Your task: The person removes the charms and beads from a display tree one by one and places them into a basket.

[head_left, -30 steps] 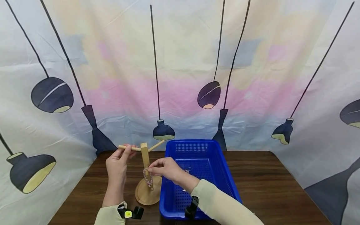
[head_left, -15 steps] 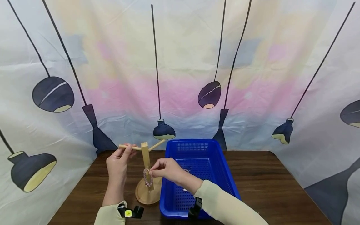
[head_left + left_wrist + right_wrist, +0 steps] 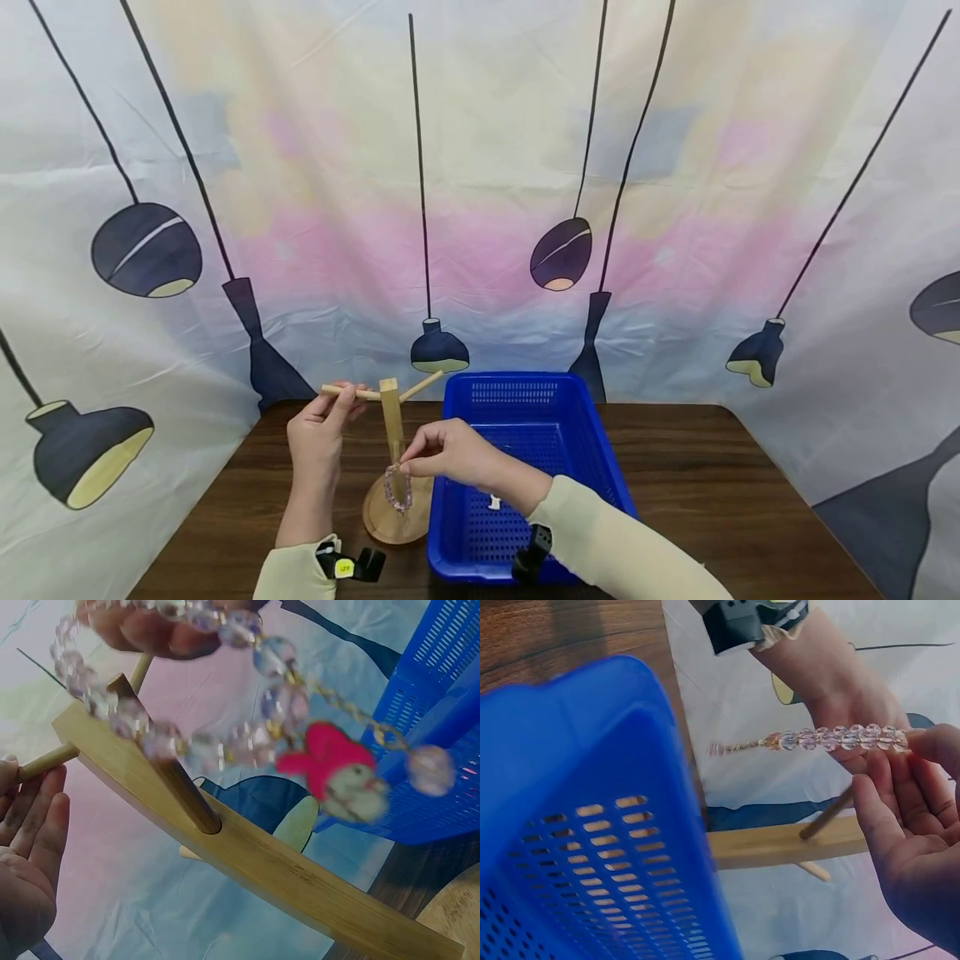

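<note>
My right hand [image 3: 450, 454] pinches a bracelet [image 3: 397, 490] of clear pinkish beads between thumb and fingertips. The bracelet hangs as a loop in front of the post [image 3: 392, 417] of a wooden stand. In the left wrist view a charm [image 3: 345, 776] with a pink hood and a single bead [image 3: 430, 769] on a short chain dangle from it. With thumb and fingers, my left hand [image 3: 317, 433] holds the stand's left peg [image 3: 339, 390]. A second peg [image 3: 422, 386] slants up to the right. The round base [image 3: 382, 521] stands on the table.
A blue perforated plastic basket [image 3: 611, 467] stands right of the stand, under my right forearm. Inside it lies a small white piece [image 3: 494, 502]. The dark wooden table [image 3: 697, 483] reaches back to a printed cloth backdrop [image 3: 495, 167].
My right hand has drawn the bracelet slightly down and to the right, and its loop hangs more open. My left hand keeps its hold on the peg.
</note>
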`<state>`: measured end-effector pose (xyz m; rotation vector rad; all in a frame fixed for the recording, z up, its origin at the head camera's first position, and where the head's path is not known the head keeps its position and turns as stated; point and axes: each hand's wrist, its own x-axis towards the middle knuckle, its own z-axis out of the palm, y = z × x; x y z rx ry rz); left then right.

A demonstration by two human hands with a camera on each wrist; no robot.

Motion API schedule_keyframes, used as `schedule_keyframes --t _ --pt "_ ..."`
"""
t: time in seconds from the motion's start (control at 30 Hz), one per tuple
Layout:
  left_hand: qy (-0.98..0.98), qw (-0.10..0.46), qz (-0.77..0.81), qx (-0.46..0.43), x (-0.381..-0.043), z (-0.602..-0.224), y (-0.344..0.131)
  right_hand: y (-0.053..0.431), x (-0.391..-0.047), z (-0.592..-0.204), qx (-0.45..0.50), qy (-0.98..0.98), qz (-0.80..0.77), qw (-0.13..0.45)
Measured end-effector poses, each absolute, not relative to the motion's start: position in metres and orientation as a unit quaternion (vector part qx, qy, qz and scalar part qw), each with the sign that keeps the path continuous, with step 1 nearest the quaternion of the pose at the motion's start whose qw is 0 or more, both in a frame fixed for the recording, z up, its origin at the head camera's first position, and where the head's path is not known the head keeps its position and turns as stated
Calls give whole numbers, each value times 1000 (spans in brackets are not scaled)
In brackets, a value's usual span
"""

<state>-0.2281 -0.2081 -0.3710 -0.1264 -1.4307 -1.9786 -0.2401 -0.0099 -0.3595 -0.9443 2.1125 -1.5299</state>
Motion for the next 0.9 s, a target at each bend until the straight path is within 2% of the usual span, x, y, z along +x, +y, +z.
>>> schedule_keyframes --t 0.3,0.9 --pt "-569 324 -756 -18 -227 -368 -208 13 -250 -347 -348 758 -518 191" --pt "-564 320 -761 -21 -227 -369 -208 42 -269 -345 -286 808 -481 185"
